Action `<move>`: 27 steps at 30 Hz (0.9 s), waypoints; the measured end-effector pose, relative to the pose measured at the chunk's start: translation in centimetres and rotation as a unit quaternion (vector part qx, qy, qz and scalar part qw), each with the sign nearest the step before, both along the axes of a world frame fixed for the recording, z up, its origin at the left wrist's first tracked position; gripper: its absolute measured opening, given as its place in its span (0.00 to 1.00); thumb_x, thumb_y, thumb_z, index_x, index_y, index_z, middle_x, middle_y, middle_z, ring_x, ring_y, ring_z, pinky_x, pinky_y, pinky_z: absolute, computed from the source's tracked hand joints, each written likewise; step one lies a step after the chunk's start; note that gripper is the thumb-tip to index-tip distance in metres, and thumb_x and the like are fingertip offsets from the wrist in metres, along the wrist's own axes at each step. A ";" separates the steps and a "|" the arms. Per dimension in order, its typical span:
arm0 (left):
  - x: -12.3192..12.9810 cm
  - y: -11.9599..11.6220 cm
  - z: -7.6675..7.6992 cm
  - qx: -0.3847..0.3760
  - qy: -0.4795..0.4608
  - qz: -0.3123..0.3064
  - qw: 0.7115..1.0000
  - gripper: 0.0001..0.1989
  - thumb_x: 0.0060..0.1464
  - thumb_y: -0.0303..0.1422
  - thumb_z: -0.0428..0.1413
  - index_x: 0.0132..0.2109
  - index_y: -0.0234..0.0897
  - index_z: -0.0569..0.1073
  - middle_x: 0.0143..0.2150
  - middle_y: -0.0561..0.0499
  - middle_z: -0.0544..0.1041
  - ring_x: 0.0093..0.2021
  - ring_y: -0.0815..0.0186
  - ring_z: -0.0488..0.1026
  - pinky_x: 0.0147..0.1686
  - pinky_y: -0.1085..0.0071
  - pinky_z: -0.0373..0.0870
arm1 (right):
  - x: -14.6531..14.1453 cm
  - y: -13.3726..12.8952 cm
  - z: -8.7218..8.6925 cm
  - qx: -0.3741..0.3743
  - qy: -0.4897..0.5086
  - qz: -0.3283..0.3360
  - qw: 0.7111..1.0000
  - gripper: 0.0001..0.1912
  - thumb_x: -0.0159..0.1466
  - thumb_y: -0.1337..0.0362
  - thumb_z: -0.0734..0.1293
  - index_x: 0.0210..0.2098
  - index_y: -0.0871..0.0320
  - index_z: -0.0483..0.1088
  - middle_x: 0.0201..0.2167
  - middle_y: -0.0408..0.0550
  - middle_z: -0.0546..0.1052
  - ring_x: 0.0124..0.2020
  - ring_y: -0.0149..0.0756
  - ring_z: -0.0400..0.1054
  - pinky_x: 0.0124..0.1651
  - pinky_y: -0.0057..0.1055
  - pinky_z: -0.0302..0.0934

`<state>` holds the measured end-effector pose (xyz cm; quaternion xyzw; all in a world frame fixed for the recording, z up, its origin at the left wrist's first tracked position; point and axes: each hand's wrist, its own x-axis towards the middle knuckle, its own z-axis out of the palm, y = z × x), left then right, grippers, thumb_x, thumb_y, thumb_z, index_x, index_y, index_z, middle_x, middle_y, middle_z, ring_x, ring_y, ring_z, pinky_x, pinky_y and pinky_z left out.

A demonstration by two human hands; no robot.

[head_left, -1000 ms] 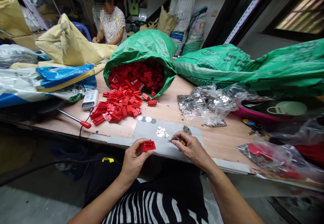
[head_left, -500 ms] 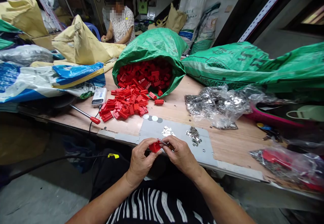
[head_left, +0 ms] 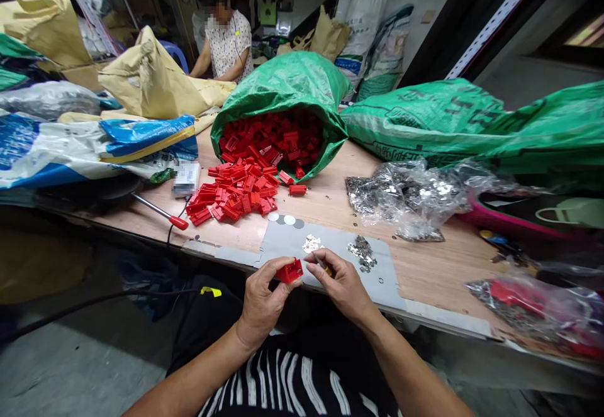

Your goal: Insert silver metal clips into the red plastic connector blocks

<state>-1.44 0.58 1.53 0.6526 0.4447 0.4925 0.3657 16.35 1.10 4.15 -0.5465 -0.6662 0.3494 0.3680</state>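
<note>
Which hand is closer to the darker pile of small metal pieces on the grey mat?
The right. The right hand is just to the near left of the darker pile; the left hand is farther off to the left, holding a red part.

My piece (head_left: 289, 271) was red, matching the heaped pile (head_left: 236, 192); mat (head_left: 283, 242) grey, sack (head_left: 278, 80) bright green. My top (head_left: 278, 382) showed white stripes on black; co-worker's shirt (head_left: 228, 46) was white, dark-speckled.

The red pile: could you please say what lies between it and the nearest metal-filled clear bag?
In the head view, one loose red part, then tabletop with dark specks.
</note>
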 end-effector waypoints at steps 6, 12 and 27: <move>0.0 -0.1 -0.1 0.017 0.018 -0.008 1.000 0.15 0.52 0.33 0.59 0.49 0.43 0.74 0.46 0.49 0.80 0.49 0.59 0.75 0.53 0.60 0.69 | 0.2 0.3 -0.5 -0.044 0.021 0.023 0.999 0.08 0.63 0.58 0.63 0.33 0.56 0.65 0.29 0.41 0.68 0.31 0.31 0.61 0.36 0.28 0.57; 0.1 -0.2 0.1 0.083 0.047 -0.049 0.994 0.16 0.54 0.29 0.57 0.50 0.45 0.74 0.47 0.51 0.80 0.48 0.61 0.76 0.59 0.59 0.65 | -0.2 0.7 -1.0 -0.077 0.070 0.074 0.992 0.07 0.61 0.63 0.64 0.31 0.56 0.59 0.28 0.39 0.63 0.31 0.30 0.58 0.34 0.26 0.56; -0.3 0.1 -0.4 0.040 0.055 -0.049 0.997 0.15 0.52 0.33 0.60 0.48 0.45 0.73 0.45 0.51 0.80 0.58 0.56 0.69 0.65 0.46 0.44 | 0.0 0.4 -1.6 -0.170 0.171 0.071 0.968 0.17 0.57 0.52 0.69 0.33 0.56 0.60 0.28 0.39 0.64 0.30 0.29 0.58 0.34 0.26 0.55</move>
